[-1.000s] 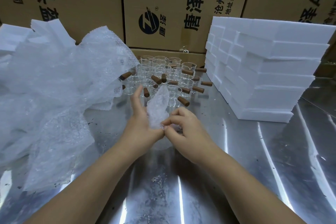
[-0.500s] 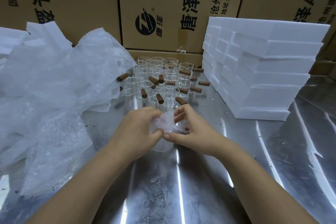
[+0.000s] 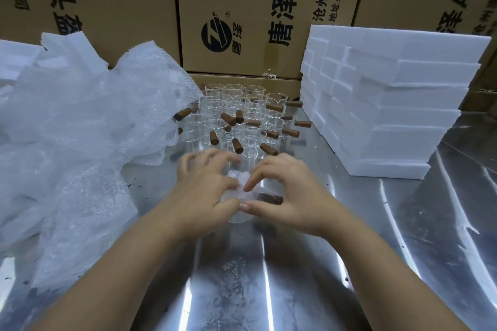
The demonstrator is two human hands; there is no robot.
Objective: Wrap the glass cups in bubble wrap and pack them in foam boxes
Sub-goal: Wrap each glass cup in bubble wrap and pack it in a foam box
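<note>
The steel tabletop (image 3: 295,290) carries our foam boxes (image 3: 390,115), stacked at the right and none visibly filled, and the bubble wrap heap (image 3: 80,142) at the left. The glass cups (image 3: 236,121) stand bare behind. Our left grip (image 3: 204,196) and right grip (image 3: 290,196) clasp the front cup (image 3: 238,217), pinching a wrap sheet (image 3: 235,186) round it. We judge it early going.

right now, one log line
left hand: holds glass cup | right hand: pinches bubble wrap | foam boxes: stacked, untouched
</note>
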